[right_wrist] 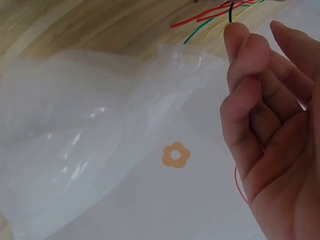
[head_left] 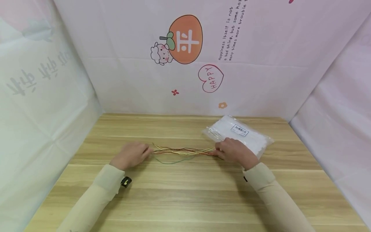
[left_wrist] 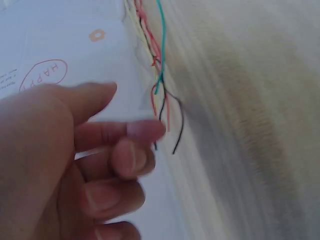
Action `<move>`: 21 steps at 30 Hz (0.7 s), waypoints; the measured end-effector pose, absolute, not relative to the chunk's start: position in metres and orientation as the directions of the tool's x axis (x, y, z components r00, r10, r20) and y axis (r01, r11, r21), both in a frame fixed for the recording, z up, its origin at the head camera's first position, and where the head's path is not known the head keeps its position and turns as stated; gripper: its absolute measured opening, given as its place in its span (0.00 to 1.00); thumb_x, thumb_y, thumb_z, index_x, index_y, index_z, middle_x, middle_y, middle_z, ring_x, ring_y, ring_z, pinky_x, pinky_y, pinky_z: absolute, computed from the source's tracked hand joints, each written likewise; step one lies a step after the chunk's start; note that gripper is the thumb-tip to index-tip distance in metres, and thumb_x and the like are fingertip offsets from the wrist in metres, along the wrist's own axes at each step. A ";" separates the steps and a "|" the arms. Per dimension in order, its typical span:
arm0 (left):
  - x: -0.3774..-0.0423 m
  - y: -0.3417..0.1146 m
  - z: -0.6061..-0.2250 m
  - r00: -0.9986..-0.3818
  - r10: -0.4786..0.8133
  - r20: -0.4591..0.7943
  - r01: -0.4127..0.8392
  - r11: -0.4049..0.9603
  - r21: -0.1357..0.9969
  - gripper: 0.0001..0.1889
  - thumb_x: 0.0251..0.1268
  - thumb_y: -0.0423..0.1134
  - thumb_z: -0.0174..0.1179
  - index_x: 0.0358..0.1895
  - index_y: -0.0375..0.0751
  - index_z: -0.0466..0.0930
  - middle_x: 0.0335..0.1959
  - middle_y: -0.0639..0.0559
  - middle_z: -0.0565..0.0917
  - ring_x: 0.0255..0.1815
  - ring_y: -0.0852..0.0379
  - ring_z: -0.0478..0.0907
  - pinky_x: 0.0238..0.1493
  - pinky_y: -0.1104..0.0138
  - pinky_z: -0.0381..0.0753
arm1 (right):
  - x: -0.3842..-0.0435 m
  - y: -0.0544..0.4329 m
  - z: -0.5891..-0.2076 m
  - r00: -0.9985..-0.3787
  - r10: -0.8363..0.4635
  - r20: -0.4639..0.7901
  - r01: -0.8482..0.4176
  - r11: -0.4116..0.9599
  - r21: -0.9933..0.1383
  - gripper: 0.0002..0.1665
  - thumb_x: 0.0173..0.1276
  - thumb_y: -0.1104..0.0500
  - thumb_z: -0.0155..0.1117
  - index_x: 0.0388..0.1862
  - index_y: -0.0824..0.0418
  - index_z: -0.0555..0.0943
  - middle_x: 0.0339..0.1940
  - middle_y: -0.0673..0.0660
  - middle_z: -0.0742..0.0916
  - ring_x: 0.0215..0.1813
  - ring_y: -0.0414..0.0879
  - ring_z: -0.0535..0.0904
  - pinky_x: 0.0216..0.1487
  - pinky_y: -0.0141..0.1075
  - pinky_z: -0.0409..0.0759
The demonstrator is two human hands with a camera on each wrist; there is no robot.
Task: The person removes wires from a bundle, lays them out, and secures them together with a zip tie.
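A loose bundle of thin coloured wires (head_left: pixel 180 153), red, yellow, black and green, stretches sideways across the wooden table between both hands. At its left end is my left hand (head_left: pixel 131 156). In the left wrist view its thumb stands apart from the loosely bent fingers, and the index fingertip overlaps the frayed-out wire ends. A green wire (left_wrist: pixel 163 45) runs along the bundle there. My right hand (head_left: pixel 234 152) is at the bundle's right end. In the right wrist view its thumb is apart from the bent fingers, and a black wire end shows right at a fingertip, beside red wires (right_wrist: pixel 200 19).
A clear plastic bag (head_left: pixel 223 127) with white contents and a barcode label lies at the back right, partly behind the right hand. White printed cloth (head_left: pixel 130 83) hangs along the table's back edge and both sides. The wooden table (head_left: pixel 185 199) extends toward the body.
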State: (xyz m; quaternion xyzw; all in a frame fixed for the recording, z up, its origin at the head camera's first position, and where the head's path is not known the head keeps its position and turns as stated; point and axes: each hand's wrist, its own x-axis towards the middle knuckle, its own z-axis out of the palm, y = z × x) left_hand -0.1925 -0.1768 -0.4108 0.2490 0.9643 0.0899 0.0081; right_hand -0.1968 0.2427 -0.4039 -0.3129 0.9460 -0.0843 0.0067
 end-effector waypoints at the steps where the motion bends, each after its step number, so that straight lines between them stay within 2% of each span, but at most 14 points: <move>1: -0.193 -0.176 -0.410 -0.883 0.467 0.044 0.467 0.867 0.173 0.23 0.84 0.48 0.53 0.22 0.51 0.69 0.19 0.56 0.70 0.23 0.59 0.67 0.27 0.64 0.68 | -0.197 0.244 -0.403 -0.805 -0.592 0.046 -0.590 0.790 -0.167 0.18 0.77 0.53 0.68 0.23 0.51 0.78 0.17 0.43 0.74 0.22 0.37 0.66 0.28 0.33 0.68; 6: -0.194 -0.166 -0.406 -0.877 0.469 0.105 0.481 0.855 0.197 0.16 0.79 0.45 0.57 0.27 0.50 0.73 0.21 0.57 0.74 0.21 0.60 0.67 0.22 0.67 0.65 | -0.197 0.249 -0.397 -0.823 -0.564 0.058 -0.566 0.808 -0.165 0.18 0.75 0.58 0.67 0.22 0.51 0.78 0.18 0.42 0.75 0.23 0.37 0.67 0.29 0.33 0.69; 8: -0.194 -0.157 -0.405 -0.849 0.513 0.130 0.529 0.825 0.201 0.10 0.77 0.45 0.60 0.34 0.47 0.79 0.27 0.55 0.80 0.25 0.60 0.72 0.25 0.66 0.71 | -0.197 0.252 -0.394 -0.830 -0.553 0.076 -0.557 0.815 -0.159 0.19 0.73 0.60 0.67 0.20 0.50 0.76 0.17 0.42 0.73 0.23 0.38 0.66 0.29 0.33 0.68; 10: -0.193 -0.146 -0.404 -0.816 0.559 0.147 0.578 0.791 0.201 0.09 0.75 0.46 0.63 0.43 0.44 0.83 0.36 0.52 0.85 0.32 0.58 0.77 0.31 0.63 0.79 | -0.197 0.255 -0.391 -0.836 -0.542 0.091 -0.549 0.821 -0.156 0.20 0.71 0.63 0.66 0.19 0.50 0.75 0.17 0.42 0.72 0.24 0.38 0.66 0.29 0.33 0.67; 13: -0.193 -0.128 -0.404 -0.772 0.619 0.147 0.636 0.749 0.186 0.20 0.72 0.50 0.66 0.57 0.39 0.83 0.53 0.47 0.86 0.50 0.51 0.83 0.53 0.55 0.85 | -0.199 0.261 -0.386 -0.841 -0.531 0.106 -0.541 0.827 -0.154 0.18 0.71 0.63 0.69 0.21 0.51 0.77 0.19 0.43 0.76 0.26 0.38 0.70 0.31 0.35 0.71; 16: -0.194 -0.113 -0.407 -0.758 0.644 0.108 0.652 0.738 0.173 0.30 0.69 0.53 0.68 0.67 0.39 0.79 0.64 0.46 0.83 0.66 0.44 0.79 0.68 0.48 0.79 | -0.202 0.266 -0.380 -0.853 -0.512 0.101 -0.522 0.840 -0.150 0.11 0.71 0.63 0.71 0.28 0.55 0.82 0.26 0.49 0.86 0.31 0.42 0.79 0.36 0.40 0.80; 19: -0.197 -0.104 -0.411 -0.760 0.648 0.049 0.645 0.744 0.174 0.35 0.67 0.55 0.69 0.71 0.38 0.76 0.70 0.44 0.80 0.72 0.42 0.76 0.74 0.46 0.74 | -0.205 0.269 -0.375 -0.861 -0.496 0.108 -0.508 0.849 -0.147 0.07 0.69 0.64 0.73 0.31 0.58 0.84 0.31 0.52 0.89 0.35 0.44 0.83 0.39 0.42 0.83; 21: -0.198 -0.102 -0.415 -0.763 0.646 0.025 0.639 0.748 0.178 0.35 0.66 0.54 0.71 0.70 0.37 0.77 0.69 0.43 0.80 0.71 0.41 0.76 0.74 0.45 0.73 | -0.208 0.269 -0.372 -0.870 -0.485 0.089 -0.493 0.855 -0.163 0.12 0.70 0.65 0.72 0.26 0.58 0.81 0.25 0.50 0.83 0.31 0.43 0.77 0.35 0.39 0.78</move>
